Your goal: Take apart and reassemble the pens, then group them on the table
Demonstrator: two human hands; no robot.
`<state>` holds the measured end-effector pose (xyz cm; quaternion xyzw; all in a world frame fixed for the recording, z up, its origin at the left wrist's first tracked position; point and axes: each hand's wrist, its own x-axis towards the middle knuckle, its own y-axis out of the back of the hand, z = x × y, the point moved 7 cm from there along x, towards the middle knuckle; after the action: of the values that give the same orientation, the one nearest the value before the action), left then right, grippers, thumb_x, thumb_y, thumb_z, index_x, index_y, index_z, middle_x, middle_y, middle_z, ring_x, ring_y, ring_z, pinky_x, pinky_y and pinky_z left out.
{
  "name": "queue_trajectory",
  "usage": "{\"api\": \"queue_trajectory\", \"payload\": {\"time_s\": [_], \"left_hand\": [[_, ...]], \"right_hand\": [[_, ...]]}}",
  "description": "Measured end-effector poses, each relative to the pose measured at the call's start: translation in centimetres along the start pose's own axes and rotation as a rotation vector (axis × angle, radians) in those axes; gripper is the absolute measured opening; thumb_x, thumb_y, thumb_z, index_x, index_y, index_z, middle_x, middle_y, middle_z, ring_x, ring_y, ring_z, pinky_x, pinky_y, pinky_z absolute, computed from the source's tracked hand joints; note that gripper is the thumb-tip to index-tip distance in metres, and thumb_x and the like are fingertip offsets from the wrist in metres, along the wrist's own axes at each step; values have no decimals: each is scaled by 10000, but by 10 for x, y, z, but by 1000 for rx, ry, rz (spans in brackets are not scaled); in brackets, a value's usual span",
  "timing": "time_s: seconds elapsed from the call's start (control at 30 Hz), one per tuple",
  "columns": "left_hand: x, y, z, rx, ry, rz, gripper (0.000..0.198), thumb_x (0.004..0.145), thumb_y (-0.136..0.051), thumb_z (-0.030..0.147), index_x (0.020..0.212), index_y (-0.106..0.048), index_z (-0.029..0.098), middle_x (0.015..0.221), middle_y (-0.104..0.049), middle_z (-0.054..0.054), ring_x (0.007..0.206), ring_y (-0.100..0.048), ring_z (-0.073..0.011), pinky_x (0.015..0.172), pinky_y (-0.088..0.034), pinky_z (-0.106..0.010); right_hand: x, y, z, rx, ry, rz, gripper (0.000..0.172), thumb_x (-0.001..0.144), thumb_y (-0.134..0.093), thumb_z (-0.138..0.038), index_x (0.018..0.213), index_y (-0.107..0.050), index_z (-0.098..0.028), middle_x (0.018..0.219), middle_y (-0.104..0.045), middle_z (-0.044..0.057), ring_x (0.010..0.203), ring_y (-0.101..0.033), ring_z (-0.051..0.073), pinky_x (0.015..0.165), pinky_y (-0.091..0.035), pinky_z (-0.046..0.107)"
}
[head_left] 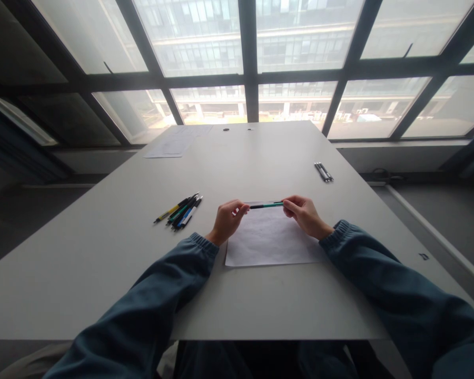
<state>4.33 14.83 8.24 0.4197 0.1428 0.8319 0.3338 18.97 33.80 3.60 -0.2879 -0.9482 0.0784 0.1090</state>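
A green and black pen (267, 205) is held level between my two hands, above a sheet of white paper (274, 242). My left hand (229, 218) pinches its black end between thumb and fingers. At the green end, my right hand (303, 213) is closed around the tip in a similar pinch. The paper lies on the white table (260, 300) below both hands. To the left of my left hand sits a loose pile of several pens (181, 211), in yellow, green, blue and black.
Toward the right edge of the table lie a few dark and silver pens (324, 172) side by side. More paper (171, 143) rests at the far left. A small dark item (423, 256) is near the right edge. Windows (205, 37) stand beyond the table.
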Motion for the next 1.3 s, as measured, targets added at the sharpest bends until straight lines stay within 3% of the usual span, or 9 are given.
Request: {"api": "queue_trajectory", "payload": {"time_s": [0.2, 0.33, 0.47, 0.6, 0.8, 1.3], "left_hand": [[-1, -3, -4, -12, 11, -29, 449, 1006, -509, 450, 681, -663, 182, 684, -681, -28, 654, -609, -153, 653, -460, -290], [0, -3, -5, -17, -14, -16, 472, 1048, -348, 493, 969, -702, 191, 921, -720, -70, 901, -645, -198, 817, -491, -348], [0, -2, -4, -29, -26, -12, 330, 978, -555, 484, 1151, -644, 217, 1017, -712, -59, 969, -631, -199, 779, -504, -324], [0, -1, 5, 19, -109, 7, 280, 873, -737, 397, 1072, -650, 219, 976, -705, -48, 935, -620, -197, 756, -514, -319], [1, 1, 8, 38, -136, 31, 92, 908, -695, 293, 925, -656, 211, 908, -693, -42, 863, -611, -183, 725, -520, -316], [2, -2, 5, 43, -95, -21, 324, 978, -563, 438, 771, -643, 202, 761, -661, -39, 786, -585, -187, 734, -486, -322]], "right_hand": [[0, 0, 0, 0, -7, 4, 298, 770, -802, -435, 823, -719, -153, 607, -617, 5, 570, -508, 117, 546, -365, 271], [0, 1, 0, -6, -6, 20, 289, 768, -803, -426, 819, -722, -154, 601, -611, 3, 568, -506, 118, 544, -366, 272], [0, 1, -1, -2, -4, 35, 295, 762, -807, -429, 814, -720, -152, 612, -613, 7, 574, -507, 117, 545, -373, 270], [1, 2, -1, 0, -6, 50, 313, 751, -815, -442, 812, -717, -151, 614, -612, 7, 577, -510, 116, 546, -379, 269], [0, 1, -1, 0, -3, 41, 322, 754, -810, -454, 809, -713, -152, 613, -612, 9, 573, -507, 113, 544, -375, 268], [0, 0, -1, -12, -5, 19, 316, 769, -801, -452, 812, -709, -152, 603, -607, 2, 571, -504, 115, 551, -369, 268]]}}
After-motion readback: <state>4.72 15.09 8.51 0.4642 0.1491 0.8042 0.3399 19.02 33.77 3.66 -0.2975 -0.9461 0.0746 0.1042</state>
